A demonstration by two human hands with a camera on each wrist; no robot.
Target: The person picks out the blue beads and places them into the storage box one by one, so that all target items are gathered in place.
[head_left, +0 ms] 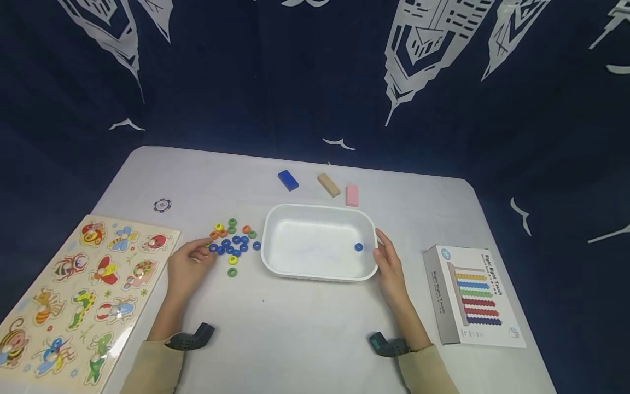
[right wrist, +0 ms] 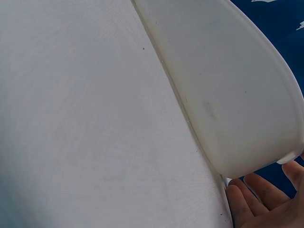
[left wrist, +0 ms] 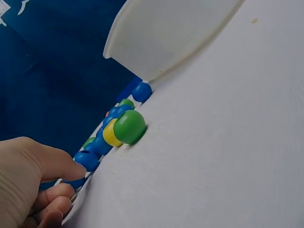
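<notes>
Loose round beads, mostly blue [head_left: 236, 239] with some green [left wrist: 129, 127], yellow [head_left: 233, 260] and orange [head_left: 246, 229], lie on the table left of a white tray [head_left: 315, 212]. My left hand [head_left: 189, 268] is at the left edge of these beads, fingers bent, fingertips beside a blue bead [left wrist: 87, 160]. Another blue bead shows partly behind the fingers; I cannot tell whether they pinch it. One blue bead [head_left: 359, 247] lies inside the tray. At the tray's right end, my right hand [head_left: 394, 276] rests its extended fingers [right wrist: 263, 187] against the outer wall, below the rim.
Behind the tray lie a blue block [head_left: 288, 180], a wooden block [head_left: 328, 185] and a pink block [head_left: 351, 195]. An insect puzzle board [head_left: 88, 295] covers the left side, with a poker chip [head_left: 162, 205] beyond it. A boxed bead toy [head_left: 477, 295] stands at the right.
</notes>
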